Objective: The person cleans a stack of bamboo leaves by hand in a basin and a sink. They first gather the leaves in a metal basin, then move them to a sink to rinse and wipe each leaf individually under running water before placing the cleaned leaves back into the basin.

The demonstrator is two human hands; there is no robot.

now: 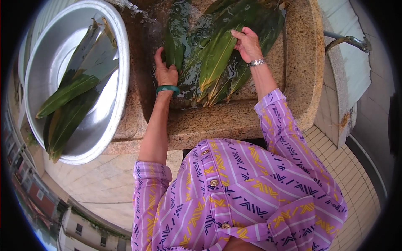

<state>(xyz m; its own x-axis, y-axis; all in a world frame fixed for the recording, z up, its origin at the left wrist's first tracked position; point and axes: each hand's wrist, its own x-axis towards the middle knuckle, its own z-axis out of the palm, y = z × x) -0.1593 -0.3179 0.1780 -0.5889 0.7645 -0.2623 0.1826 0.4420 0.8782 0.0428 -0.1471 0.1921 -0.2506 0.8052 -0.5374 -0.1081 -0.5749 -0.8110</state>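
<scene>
Both my hands are over a stone sink (pixel 303 62) holding water and many long, broad green leaves. My left hand (pixel 166 75), with a green bangle at the wrist, is closed round the lower end of a dark wet leaf (pixel 175 44); part of the grip is hidden. Between the thumb and fingers of my right hand (pixel 248 44) is the edge of a lighter green leaf (pixel 217 58), its pointed tip toward me. A silver watch circles that wrist. More leaves (pixel 272 29) lie beneath and behind it, partly in the water.
At the left, a large silver metal basin (pixel 119 83) holds several long leaves (pixel 79 90). Water (pixel 132 6) splashes at the sink's far left corner. A metal tap or pipe (pixel 356 42) sticks out beyond the right rim. The sink's thick front edge (pixel 217 121) lies between me and the water.
</scene>
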